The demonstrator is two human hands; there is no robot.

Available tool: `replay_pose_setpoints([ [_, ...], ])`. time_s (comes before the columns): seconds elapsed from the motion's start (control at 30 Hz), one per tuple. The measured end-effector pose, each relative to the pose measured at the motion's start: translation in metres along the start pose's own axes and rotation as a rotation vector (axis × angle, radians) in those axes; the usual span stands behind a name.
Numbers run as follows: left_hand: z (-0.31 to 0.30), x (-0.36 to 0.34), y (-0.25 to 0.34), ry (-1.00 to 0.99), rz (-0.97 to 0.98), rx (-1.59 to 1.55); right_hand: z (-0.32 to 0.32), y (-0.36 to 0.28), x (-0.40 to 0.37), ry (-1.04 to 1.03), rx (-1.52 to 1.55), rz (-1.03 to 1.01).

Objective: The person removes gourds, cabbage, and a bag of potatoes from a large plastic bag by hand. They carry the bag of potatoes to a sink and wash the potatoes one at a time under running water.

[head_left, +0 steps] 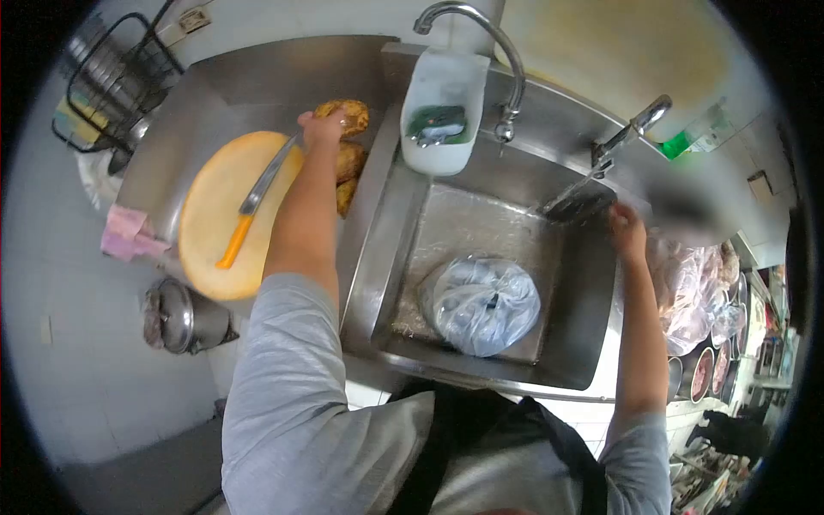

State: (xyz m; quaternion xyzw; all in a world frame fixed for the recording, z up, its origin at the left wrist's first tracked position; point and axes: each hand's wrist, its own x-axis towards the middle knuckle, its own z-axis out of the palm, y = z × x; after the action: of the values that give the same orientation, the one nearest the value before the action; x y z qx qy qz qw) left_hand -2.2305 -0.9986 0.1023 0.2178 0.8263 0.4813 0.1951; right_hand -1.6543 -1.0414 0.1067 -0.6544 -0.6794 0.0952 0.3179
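Note:
My left hand [323, 127] is closed on the nearest edge of a mottled yellow-brown lump [350, 115], at the back of the steel counter. Similar lumps [349, 161] lie just in front of it, beside the sink. Left of that hand is a round, pale yellow cutting board [206, 202] with a yellow-handled knife [262, 189] lying across it. My right hand [627, 230] is at the sink's right wall, fingers curled at the edge of a dark, flat object [585, 204]; I cannot tell what it is. Water runs from the right tap [614, 142] towards it.
A tied clear plastic bag [481, 305] rests in the sink basin [438, 210]. A white plastic container [444, 94] with things inside stands at the back rim, beside a curved faucet [518, 73]. A pink cloth [130, 232] hangs at left above a metal pot [190, 319]. Plastic bags [687, 287] lie right.

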Motion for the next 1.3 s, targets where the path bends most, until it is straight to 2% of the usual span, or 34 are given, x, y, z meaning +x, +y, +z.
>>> replay_pose_setpoints([
  [0.03, 0.01, 0.001, -0.001, -0.052, -0.013, 0.156, -0.02, 0.014, -0.016, -0.129, -0.052, 0.181],
  [0.1, 0.02, 0.014, -0.01, -0.155, -0.035, 0.484, -0.069, 0.018, -0.052, -0.187, -0.016, 0.302],
  [0.17, 0.047, 0.052, -0.046, -0.263, 0.002, 0.787, -0.112, 0.009, -0.068, -0.22, -0.188, 0.144],
  [0.23, 0.059, 0.077, -0.061, -0.294, 0.103, 0.958, -0.147, 0.025, -0.067, -0.349, -0.215, 0.281],
  [0.3, 0.06, 0.087, -0.057, -0.25, 0.259, 0.976, -0.176, -0.017, -0.064, -0.363, 0.143, 0.306],
  [0.37, 0.027, 0.077, 0.001, -0.208, 0.45, 0.801, -0.215, -0.086, -0.055, -0.372, 0.266, 0.155],
  [0.4, -0.006, 0.051, 0.042, -0.288, 0.401, 0.402, -0.238, -0.1, -0.049, -0.363, 0.237, 0.06],
  [0.43, -0.026, 0.048, 0.062, -0.32, 0.524, 0.037, -0.258, -0.14, -0.052, -0.309, 0.205, -0.02],
  [0.5, -0.084, -0.011, 0.127, -0.595, 0.447, -0.692, -0.311, -0.134, -0.045, -0.44, 0.534, -0.29],
  [0.53, -0.11, -0.038, 0.146, -0.747, 0.492, -0.885, -0.339, -0.125, -0.044, -0.534, 0.634, -0.354],
  [0.57, -0.13, -0.073, 0.157, -0.885, 0.657, -0.934, -0.332, -0.116, -0.059, -0.542, 0.952, -0.408],
  [0.6, -0.138, -0.105, 0.154, -1.026, 0.646, -1.057, -0.325, -0.107, -0.073, -0.58, 1.265, -0.473],
  [0.63, -0.137, -0.136, 0.151, -1.179, 0.621, -1.184, -0.3, -0.098, -0.078, -0.482, 1.359, -0.527],
  [0.67, -0.115, -0.168, 0.133, -1.503, 0.497, -1.341, -0.252, -0.086, -0.087, -0.274, 1.203, -0.467],
  [0.7, -0.078, -0.199, 0.102, -1.835, 0.336, -1.48, -0.2, -0.071, -0.096, -0.089, 0.84, -0.335],
  [0.73, -0.038, -0.233, 0.073, -1.761, 0.39, -0.731, -0.149, -0.047, -0.114, -0.063, 0.528, -0.238],
  [0.77, -0.003, -0.267, 0.03, -1.55, 0.475, -0.018, -0.1, -0.021, -0.147, -0.12, 0.285, -0.196],
  [0.8, 0.004, -0.285, 0.006, -1.472, 0.963, 0.7, -0.071, -0.001, -0.187, -0.171, 0.154, -0.173],
  [0.83, 0.01, -0.303, -0.018, -1.3, 1.545, 1.34, -0.075, 0.014, -0.228, -0.133, -0.012, -0.163],
  [0.9, -0.048, -0.399, 0.01, -0.913, 1.494, 0.878, -0.14, 0.035, -0.329, -0.042, -0.24, -0.072],
  [0.97, -0.041, -0.422, -0.01, -0.656, 1.592, 0.454, -0.207, 0.069, -0.434, -0.116, -0.159, 0.142],
  [1.0, -0.038, -0.459, -0.01, -0.711, 1.53, 0.338, -0.245, 0.088, -0.49, -0.175, -0.083, 0.256],
  [1.03, -0.038, -0.503, -0.012, -0.756, 1.461, 0.213, -0.251, 0.124, -0.558, -0.033, 0.03, 0.338],
  [1.07, -0.039, -0.548, -0.017, -0.798, 1.38, 0.089, -0.272, 0.135, -0.617, 0.008, -0.069, 0.45],
  [1.1, -0.041, -0.613, -0.017, -0.821, 1.543, 0.003, -0.297, 0.138, -0.666, -0.011, -0.124, 0.597],
  [1.17, -0.027, -0.707, -0.036, -1.241, 1.519, -0.096, -0.338, 0.139, -0.749, 0.115, -0.124, 0.91],
  [1.2, -0.006, -0.741, -0.054, -1.31, 1.642, -0.108, -0.36, 0.137, -0.779, 0.169, -0.138, 1.069],
  [1.23, 0.008, -0.769, -0.064, -1.367, 1.619, 0.01, -0.382, 0.134, -0.801, 0.324, -0.157, 1.145],
  [1.3, 0.034, -0.824, -0.088, -1.488, 1.559, 0.232, -0.426, 0.142, -0.838, 0.481, -0.265, 1.253],
])
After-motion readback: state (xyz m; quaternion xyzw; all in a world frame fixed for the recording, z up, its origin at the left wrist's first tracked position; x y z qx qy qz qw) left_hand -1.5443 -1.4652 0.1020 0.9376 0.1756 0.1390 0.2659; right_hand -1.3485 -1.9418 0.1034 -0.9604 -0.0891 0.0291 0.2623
